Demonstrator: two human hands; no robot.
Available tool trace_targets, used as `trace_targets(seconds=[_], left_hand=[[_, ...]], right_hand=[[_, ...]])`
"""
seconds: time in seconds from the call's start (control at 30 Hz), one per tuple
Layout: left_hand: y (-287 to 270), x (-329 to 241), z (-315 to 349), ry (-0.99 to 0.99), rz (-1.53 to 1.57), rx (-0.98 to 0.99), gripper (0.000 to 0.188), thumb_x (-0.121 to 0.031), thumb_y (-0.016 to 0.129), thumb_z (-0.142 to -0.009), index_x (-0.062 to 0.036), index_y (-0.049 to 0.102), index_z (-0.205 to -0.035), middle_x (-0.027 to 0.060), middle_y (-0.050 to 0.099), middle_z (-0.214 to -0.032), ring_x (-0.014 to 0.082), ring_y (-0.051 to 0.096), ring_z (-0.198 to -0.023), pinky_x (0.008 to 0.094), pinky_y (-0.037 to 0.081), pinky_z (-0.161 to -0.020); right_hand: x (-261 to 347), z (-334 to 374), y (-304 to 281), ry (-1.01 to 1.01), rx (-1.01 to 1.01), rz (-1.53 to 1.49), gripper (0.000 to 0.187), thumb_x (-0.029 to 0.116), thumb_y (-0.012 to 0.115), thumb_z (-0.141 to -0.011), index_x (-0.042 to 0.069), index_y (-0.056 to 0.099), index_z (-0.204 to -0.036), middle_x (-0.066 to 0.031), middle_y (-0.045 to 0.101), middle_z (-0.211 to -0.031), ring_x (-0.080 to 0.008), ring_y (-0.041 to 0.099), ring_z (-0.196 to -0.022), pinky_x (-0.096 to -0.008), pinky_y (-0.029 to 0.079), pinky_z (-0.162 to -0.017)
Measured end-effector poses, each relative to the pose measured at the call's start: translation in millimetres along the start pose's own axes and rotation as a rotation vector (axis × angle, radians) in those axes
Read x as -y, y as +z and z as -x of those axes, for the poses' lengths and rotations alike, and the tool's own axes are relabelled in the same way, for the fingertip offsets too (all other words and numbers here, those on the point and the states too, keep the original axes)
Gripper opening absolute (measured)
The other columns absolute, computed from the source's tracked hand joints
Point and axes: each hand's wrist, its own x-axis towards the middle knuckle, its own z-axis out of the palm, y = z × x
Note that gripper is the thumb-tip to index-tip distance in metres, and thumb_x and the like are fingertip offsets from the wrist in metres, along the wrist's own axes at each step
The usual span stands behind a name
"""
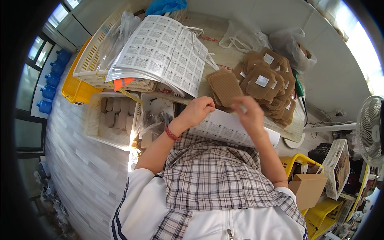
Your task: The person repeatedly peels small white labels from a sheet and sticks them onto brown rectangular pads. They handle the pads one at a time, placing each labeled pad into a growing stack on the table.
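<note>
A white sheet of printed labels (228, 127) lies across my lap, against the table's near edge. My left hand (197, 111) pinches its upper left edge, fingers closed, a red bracelet on the wrist. Above the right part of the sheet is my right hand (250, 116), smeared by motion; a small pale patch shows at its fingertips, too blurred to name. Just beyond both hands rests a short stack of brown ribbed rounded pads (226, 86). A larger heap of brown pads (262, 82), several bearing small white labels, spreads to the right of it.
A thick stack of label sheets (152, 48) leans over a cream basket (86, 64) at the far left. Below stands a white crate (92, 120) holding rolled brown pieces. Plastic bags (290, 46) lie at the back. A fan (370, 130) and yellow bins (296, 162) stand right.
</note>
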Motion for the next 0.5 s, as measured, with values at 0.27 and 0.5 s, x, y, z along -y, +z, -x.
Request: trace_targets(seconds=[0.27,0.5], left_hand=[[-5.2,0.0,9.7,-0.193,0.235,0.106,0.042,0.003,0.056,-0.088,-0.0043,0.056,-0.129,0.0014,0.058,-0.093,0.0114,0.055,-0.09,0.0265,0.047,-0.083],[-1.3,18.4,14.0,-0.213,0.379,0.096,0.037,0.007,0.062,-0.084,-0.0008,0.06,-0.12,0.0018,0.062,-0.086,0.0086,0.058,-0.08,0.0251,0.049,-0.073]], right_hand=[[17.8,26.3,56.5,-0.104,-0.046,-0.105,0.013,0.015,0.08,-0.076,0.012,0.072,-0.087,-0.0014,0.065,-0.087,-0.0249,0.063,-0.078,-0.0372,0.049,-0.068],[21.4,33.0,65.7,-0.088,-0.097,-0.152,0.012,0.009,0.079,-0.074,0.012,0.071,-0.083,0.0001,0.066,-0.087,-0.0234,0.063,-0.078,-0.0351,0.048,-0.069]])
